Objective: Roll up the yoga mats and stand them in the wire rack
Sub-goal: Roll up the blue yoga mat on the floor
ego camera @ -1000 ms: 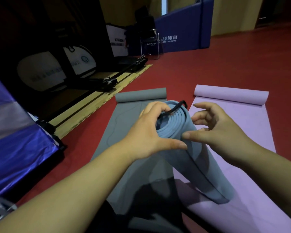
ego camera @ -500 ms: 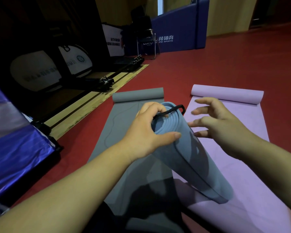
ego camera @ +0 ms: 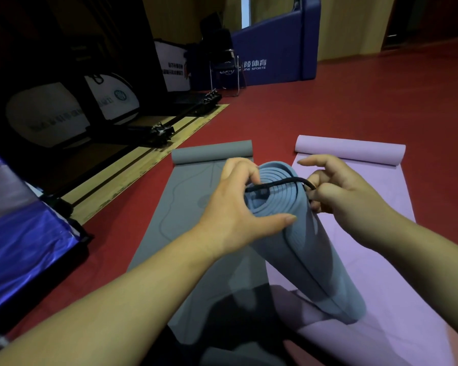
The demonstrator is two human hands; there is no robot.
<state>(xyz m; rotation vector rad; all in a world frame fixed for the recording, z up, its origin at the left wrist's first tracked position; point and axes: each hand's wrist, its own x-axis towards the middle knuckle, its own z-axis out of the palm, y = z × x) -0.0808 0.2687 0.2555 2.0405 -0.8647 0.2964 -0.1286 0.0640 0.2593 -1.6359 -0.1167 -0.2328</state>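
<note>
Left hand (ego camera: 236, 207), right hand (ego camera: 340, 192), both curled.

Rolled blue mat (ego camera: 310, 254) held tilted, black strap (ego camera: 280, 184) across its open end.
Centre frame, I see my left hand (ego camera: 236, 210) gripping the roll near its top and my right hand (ego camera: 347, 191) pinching the strap at its right edge; a grey mat (ego camera: 185, 207) and a lilac mat (ego camera: 381, 260) lie underneath.

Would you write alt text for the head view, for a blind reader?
Left hand grips the top of a rolled blue mat; right hand pinches a black strap across its end. A grey mat and lilac mat lie beneath.
</note>
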